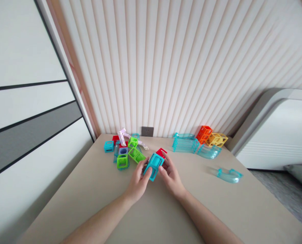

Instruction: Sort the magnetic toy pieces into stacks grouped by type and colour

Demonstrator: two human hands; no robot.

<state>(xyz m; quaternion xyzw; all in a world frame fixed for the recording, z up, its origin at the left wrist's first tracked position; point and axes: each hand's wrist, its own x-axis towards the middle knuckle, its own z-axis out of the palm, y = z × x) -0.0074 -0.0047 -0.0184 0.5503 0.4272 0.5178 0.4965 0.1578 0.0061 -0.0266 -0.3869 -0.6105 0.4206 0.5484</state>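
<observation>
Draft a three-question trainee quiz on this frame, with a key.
1. What colour is the open-framed plastic double block held in the left hand?
2. True or false: in the image, the orange open-framed plastic block stands left of the yellow open-framed plastic block.
3. Where is the dark rectangular socket? A: on the tabletop; B: on the white panelled cabinet; C: on the pale ribbed wall.

Key: 1. Turquoise; 2. True; 3. C.

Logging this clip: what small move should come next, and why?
Perhaps the left hand should tilt the blue block slightly: it grips the block, the right hand is at the red piece beyond, and whether the two join is hidden.
</observation>
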